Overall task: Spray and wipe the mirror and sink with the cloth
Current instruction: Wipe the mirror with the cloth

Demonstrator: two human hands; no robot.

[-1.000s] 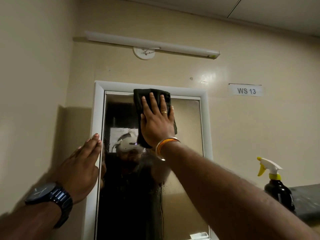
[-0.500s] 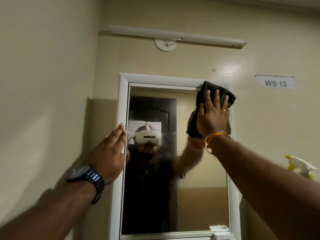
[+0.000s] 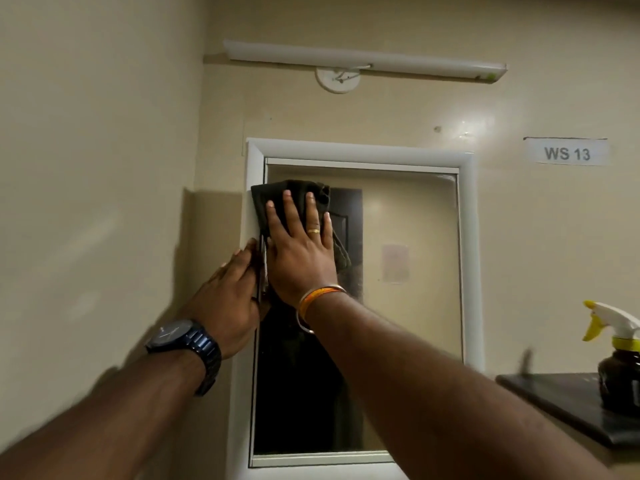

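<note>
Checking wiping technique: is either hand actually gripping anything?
No. The right hand presses the cloth flat against the mirror; the left hand rests on its frame.

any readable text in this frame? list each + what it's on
"WS 13": black letters on a pale rectangular label stuck to the wall, right of the mirror.
Paper sheet reflected in the mirror: too blurred to tell if it bears text.
Watch face on the left wrist: no readable marks.
Spray bottle on the dark shelf at right: no label text visible.
</note>
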